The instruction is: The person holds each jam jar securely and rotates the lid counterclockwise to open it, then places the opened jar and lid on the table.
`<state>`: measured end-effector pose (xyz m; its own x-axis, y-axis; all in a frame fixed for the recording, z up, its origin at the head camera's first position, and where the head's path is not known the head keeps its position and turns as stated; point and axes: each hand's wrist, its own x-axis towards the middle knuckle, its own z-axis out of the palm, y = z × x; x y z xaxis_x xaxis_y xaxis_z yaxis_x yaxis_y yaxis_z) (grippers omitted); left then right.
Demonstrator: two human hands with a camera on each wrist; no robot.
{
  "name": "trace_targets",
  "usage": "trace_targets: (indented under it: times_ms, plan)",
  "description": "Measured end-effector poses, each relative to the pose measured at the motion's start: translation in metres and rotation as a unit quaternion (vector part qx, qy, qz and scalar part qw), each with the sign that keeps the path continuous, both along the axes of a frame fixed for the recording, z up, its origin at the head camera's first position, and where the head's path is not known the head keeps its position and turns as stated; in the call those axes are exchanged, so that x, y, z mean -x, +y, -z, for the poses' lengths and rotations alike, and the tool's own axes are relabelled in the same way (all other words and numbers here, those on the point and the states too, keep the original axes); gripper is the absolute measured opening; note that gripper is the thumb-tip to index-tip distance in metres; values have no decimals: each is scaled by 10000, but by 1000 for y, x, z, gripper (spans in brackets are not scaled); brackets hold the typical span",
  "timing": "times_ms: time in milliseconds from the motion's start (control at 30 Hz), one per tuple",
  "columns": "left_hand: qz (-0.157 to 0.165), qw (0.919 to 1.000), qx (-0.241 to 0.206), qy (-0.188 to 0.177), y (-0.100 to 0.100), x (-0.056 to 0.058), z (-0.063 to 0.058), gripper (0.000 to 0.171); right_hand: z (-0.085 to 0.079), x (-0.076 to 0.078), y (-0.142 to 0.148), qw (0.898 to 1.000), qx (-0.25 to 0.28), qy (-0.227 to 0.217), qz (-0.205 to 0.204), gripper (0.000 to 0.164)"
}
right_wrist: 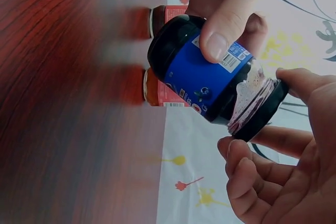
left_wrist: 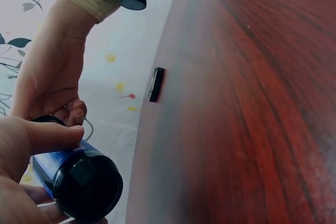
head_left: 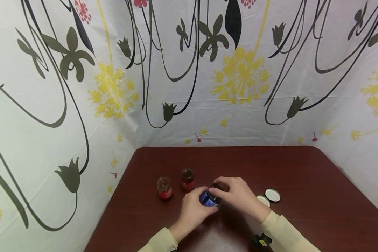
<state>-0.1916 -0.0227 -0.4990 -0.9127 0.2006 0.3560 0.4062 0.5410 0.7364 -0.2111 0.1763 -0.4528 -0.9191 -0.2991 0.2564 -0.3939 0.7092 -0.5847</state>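
My left hand [head_left: 193,209] grips a dark glass jar [right_wrist: 205,77] with a blue label round its body, thumb laid across the label. My right hand [head_left: 240,196] pinches the jar's black lid [right_wrist: 265,113] by its edge between thumb and fingers. Held above the table, the jar is tilted, its lid end toward my right hand. Purple smears show on the clear glass just below the lid in the right wrist view. In the left wrist view the jar's dark base [left_wrist: 92,190] faces the camera.
Two smaller jars with red labels, one clear-topped [head_left: 165,189] and one darker [head_left: 187,180], stand left of my hands on the dark red table [head_left: 239,159]. A lid [head_left: 272,195] and another lid [head_left: 263,200], white undersides up, lie by my right wrist. Patterned cloth [head_left: 189,87] hangs behind.
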Motion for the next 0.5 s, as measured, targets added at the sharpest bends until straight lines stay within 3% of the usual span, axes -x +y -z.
trace_targets:
  times_ms: [500]
  plan:
    - [76,9999,153,-19,-9,-3,5,59,5,0,4,9972,88,45,-736,29]
